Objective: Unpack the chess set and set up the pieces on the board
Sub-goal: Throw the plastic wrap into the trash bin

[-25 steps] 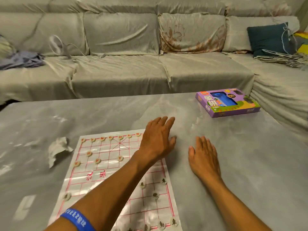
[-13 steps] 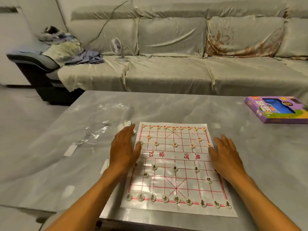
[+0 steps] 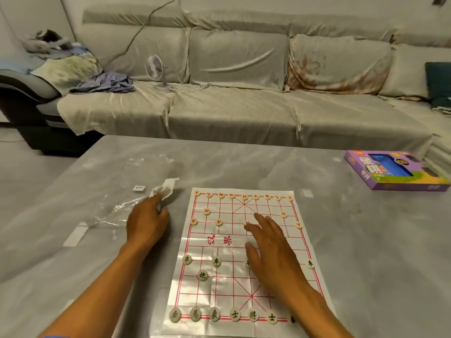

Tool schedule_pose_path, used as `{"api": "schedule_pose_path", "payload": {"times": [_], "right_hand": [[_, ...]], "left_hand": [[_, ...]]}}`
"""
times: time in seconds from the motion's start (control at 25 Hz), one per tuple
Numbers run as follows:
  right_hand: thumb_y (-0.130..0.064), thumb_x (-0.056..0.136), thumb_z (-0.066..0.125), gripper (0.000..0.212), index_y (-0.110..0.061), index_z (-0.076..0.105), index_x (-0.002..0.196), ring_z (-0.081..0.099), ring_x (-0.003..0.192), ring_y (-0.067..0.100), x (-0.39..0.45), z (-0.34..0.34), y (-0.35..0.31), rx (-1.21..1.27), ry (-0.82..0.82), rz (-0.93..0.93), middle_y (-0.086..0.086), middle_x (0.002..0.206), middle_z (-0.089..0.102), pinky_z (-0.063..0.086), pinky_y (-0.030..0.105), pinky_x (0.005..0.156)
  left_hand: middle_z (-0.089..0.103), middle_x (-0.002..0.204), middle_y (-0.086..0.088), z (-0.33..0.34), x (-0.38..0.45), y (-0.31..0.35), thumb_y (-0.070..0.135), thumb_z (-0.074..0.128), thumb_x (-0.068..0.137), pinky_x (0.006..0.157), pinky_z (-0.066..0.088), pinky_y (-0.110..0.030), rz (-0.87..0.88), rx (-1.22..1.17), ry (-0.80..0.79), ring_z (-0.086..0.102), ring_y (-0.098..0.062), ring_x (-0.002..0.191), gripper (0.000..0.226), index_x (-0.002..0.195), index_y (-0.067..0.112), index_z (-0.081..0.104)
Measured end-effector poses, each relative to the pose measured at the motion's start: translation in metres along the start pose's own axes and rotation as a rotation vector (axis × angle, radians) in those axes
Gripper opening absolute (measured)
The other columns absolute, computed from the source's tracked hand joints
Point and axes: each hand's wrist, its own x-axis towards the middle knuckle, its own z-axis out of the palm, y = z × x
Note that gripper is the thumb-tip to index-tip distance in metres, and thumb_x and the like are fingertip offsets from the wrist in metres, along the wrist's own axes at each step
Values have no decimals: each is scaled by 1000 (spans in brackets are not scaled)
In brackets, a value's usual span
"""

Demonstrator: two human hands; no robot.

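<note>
Nearest, on the board (image 3: 244,242): a front row of black-lettered pieces (image 3: 235,314) along its closest edge, further black pieces one and two ranks beyond; right hand (image 3: 273,252) laid flat over the board's middle, fingers straight and spread, holding nothing, fingertips just beside a red-lettered piece (image 3: 247,224); red-lettered pieces (image 3: 244,196) lined along the board's far edge, with others in the ranks before it; left hand (image 3: 147,223) on the table (image 3: 366,240) just left of the board, fingers curled on a crumpled white paper (image 3: 166,190), whether pinching or merely touching could not be told; clear plastic wrap (image 3: 114,211) left of the board beyond that hand, a small white label (image 3: 138,188) near it; purple game box (image 3: 395,170) well right of the board's far corner; behind the board, a covered sofa (image 3: 244,106) bearing a small fan (image 3: 156,69) and bundled cloth (image 3: 105,82).
</note>
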Motion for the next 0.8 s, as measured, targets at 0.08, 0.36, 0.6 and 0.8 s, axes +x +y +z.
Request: {"api": "schedule_pose_path", "payload": {"times": [0.08,0.36,0.6,0.8], "right_hand": [[-40,101,39,43,-41,30,143,-1,148,8,-1,-3,2,24,45,-24,-17,160,4,10,32,118],[-26,99,51,25,-41,53,119,38,126,-1,2,-21,-11,547,261,-60,-22,136,44,36,27,105],[-43,91,59,39,-25,54,125,68,104,29,2,-33,-7,1515,-180,375,8,124,64,54,45,91],[-31,86,66,49,-12,51,129,68,82,28,9,-45,-5,1797,-178,375,16,115,69,55,36,65]], "left_hand": [[63,124,-14,-15,-1,23,20,59,92,87,51,-41,-72,-265,112,61,-33,105,39,130,18,57],[72,101,2,-99,-37,94,21,66,85,78,54,-26,-229,-1624,121,69,-14,94,20,104,17,67],[69,86,-2,-80,-56,115,6,66,75,59,54,-17,-551,-1912,-259,67,-8,71,25,99,12,65],[73,89,-3,-65,-63,121,8,74,69,57,52,-23,-472,-1507,-429,69,-13,72,48,115,18,62]]}}
